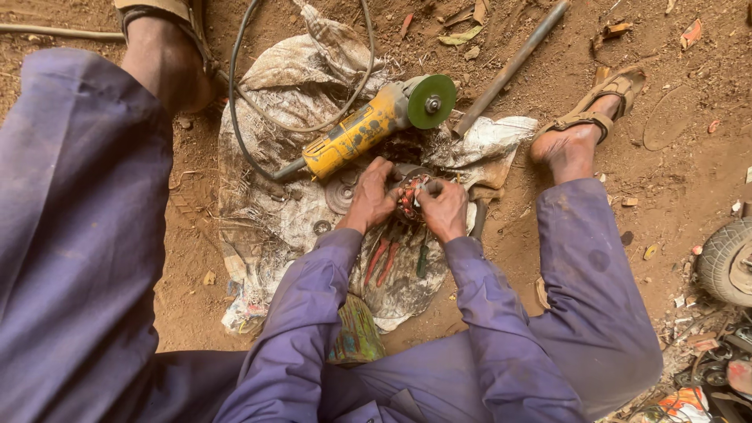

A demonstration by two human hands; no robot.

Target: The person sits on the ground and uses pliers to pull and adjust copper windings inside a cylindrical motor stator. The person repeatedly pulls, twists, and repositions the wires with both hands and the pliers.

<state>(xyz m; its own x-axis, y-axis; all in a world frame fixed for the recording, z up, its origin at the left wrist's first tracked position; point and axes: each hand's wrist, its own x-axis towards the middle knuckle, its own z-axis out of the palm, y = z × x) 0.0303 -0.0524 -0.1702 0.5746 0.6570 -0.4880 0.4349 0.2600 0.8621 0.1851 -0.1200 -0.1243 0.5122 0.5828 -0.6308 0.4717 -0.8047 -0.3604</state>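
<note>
a: copper-and-red wound motor part, round and dark (411,196), sits between both hands, held just above the dirty white sacking sheet (274,86) on the ground.
b: grip state?
a: left hand (372,196) closed on its left side, fingers curled round it. right hand (442,207) closed on the right side, thumb on top. both touching it.
b: what's right under them?
a: two red-handled tools (381,262) and a green-handled tool (422,260) lying on the sheet just below the hands, partly hidden by purple sleeves (313,298). grey round metal disc (341,196) just left of the left hand, small ring washer (321,228) near it.
b: further out?
a: yellow angle grinder with green disc (376,121) lies on the sheet just above the hands, tilted, disc end up right. its black cable (235,102) loops round to the top. long grey metal pipe (509,66) slants away at upper right, lower end on the sheet.
b: rest?
a: bare red-brown dirt (674,172), sandalled feet either side, small grey tyre (724,262) at right edge.
</note>
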